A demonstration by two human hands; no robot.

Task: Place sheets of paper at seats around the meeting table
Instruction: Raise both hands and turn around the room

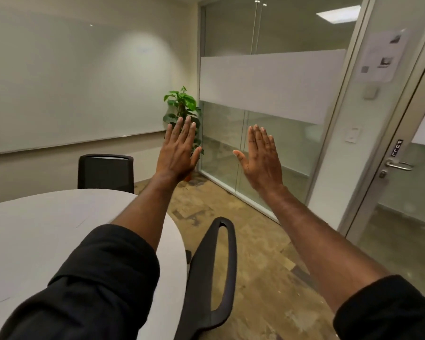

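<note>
Head view: both arms reach straight out at chest height, backs of the hands toward the camera. The left hand [178, 149] and right hand [261, 159] are flat and fully spread, fingers together and pointing up, thumbs angled toward each other, and neither grips anything. They hang in the air well apart from the table [47, 231], so this reads as a show of empty hands, not a working pose. No paper is visible anywhere: the tabletop that shows is bare and nothing lies on the floor. One chair [106, 171] sits tucked at the far edge of the table, marking a seat; a second chair [214, 273] stands just beside the near edge, its back turned edge-on. A plant [182, 104] stands in the corner by the glass wall, and the door [402, 165] is shut. Judging from this, placing has not begun or the sheets lie out of view
</note>
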